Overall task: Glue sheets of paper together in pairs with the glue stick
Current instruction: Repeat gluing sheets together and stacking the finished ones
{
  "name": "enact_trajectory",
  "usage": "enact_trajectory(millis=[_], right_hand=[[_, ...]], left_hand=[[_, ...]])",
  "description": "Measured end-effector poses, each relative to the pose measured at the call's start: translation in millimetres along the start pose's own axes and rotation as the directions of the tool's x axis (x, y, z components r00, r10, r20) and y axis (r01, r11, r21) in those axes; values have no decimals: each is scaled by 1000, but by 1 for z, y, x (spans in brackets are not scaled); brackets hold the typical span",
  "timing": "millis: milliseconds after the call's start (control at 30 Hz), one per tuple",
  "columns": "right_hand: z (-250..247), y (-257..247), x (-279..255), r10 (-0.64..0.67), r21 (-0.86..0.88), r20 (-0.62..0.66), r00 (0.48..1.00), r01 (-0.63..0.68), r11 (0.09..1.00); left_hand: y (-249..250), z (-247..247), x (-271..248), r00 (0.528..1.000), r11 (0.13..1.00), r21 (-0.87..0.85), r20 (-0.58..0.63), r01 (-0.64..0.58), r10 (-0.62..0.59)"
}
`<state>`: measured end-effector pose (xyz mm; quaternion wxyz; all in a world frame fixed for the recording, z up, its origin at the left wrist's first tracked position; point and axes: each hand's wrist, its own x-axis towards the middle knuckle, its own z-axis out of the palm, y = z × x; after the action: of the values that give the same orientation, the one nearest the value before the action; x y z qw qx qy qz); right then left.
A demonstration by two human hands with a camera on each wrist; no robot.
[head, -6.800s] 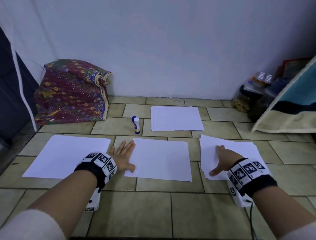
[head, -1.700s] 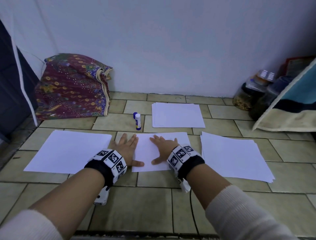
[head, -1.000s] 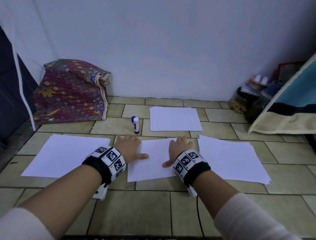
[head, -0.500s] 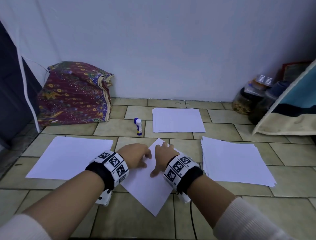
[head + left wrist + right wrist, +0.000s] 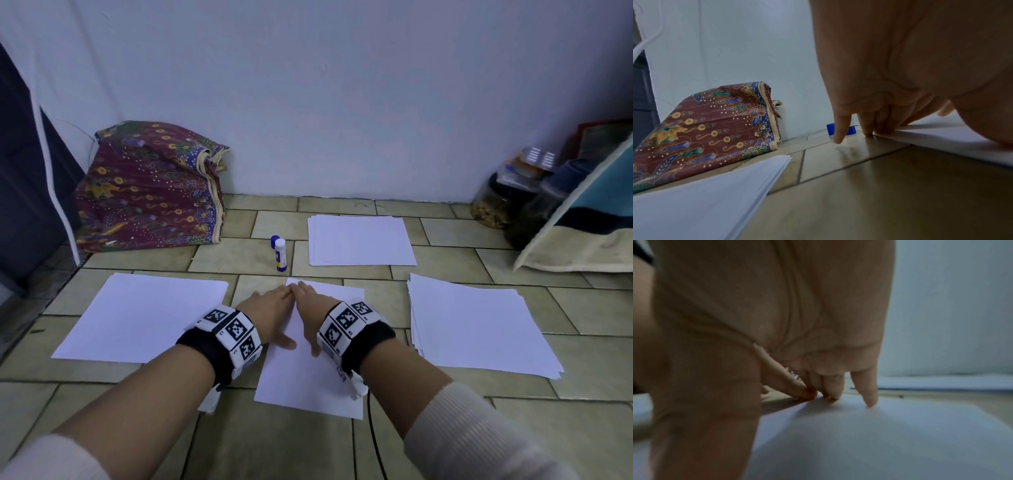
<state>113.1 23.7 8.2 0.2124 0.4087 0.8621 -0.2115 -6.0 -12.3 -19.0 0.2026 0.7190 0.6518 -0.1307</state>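
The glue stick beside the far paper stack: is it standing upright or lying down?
Upright. The white glue stick with blue label stands on its base on the tiled floor.

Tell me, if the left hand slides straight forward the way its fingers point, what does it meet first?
Probably the glue stick. The left hand lies on the middle sheet, fingers pointing forward and slightly right. Depth is unclear, so it might pass just beside the stick.

Centre sheet (image 5: 308, 387) on floor between left stack (image 5: 137, 315) and right stack (image 5: 479, 325) (both hands on its far end), with glue stick (image 5: 280, 255) and rear stack (image 5: 359, 245) behind.
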Motion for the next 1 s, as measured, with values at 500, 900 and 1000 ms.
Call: enact_trajectory(millis=[500, 900, 1000], right_hand=[[3, 59, -12, 283, 22, -85, 955, -282, 959], [28, 12, -10, 152, -119, -239, 959, -185, 976], [29, 5, -9, 194, -233, -234, 953, -248, 940]], left_hand=[[3, -2, -5, 994, 994, 107, 101, 38, -49], [9, -9, -14, 997, 987, 162, -79, 1, 12], [10, -9, -19, 995, 979, 195, -85, 67, -51]])
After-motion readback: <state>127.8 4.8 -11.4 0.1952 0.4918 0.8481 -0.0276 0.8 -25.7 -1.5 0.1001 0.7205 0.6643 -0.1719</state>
